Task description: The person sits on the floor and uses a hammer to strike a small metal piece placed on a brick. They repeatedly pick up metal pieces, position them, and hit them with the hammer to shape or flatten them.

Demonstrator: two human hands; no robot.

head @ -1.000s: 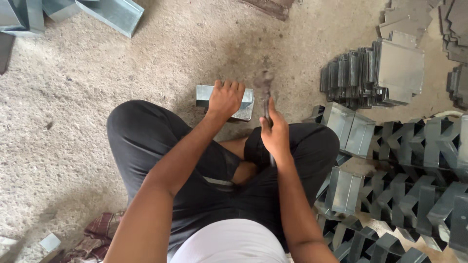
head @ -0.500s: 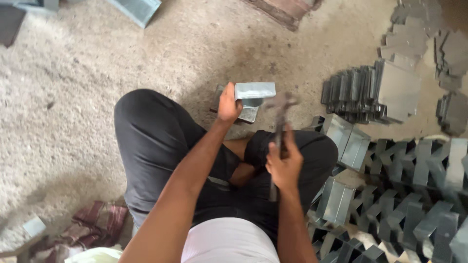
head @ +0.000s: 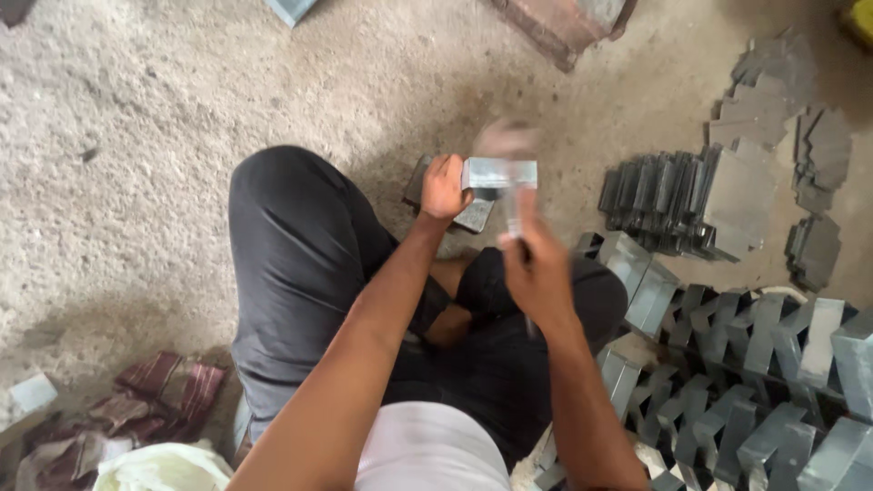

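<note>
On gritty concrete floor [head: 164, 136], left hand [head: 444, 186] grips a metal box [head: 498, 173] — right hand [head: 536, 264] clutches a blurred hammer [head: 511, 155].

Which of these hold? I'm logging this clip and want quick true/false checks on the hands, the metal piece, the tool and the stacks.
1. The left hand grips a folded metal piece. True.
2. The right hand is empty. False: it holds a hammer, blurred by motion.
3. Rows of folded metal pieces lie at the person's right. True.
4. The metal piece rests flat on the floor, untouched. False: the left hand holds it above a block.
5. Crumpled cloth lies at lower left. True.
</note>
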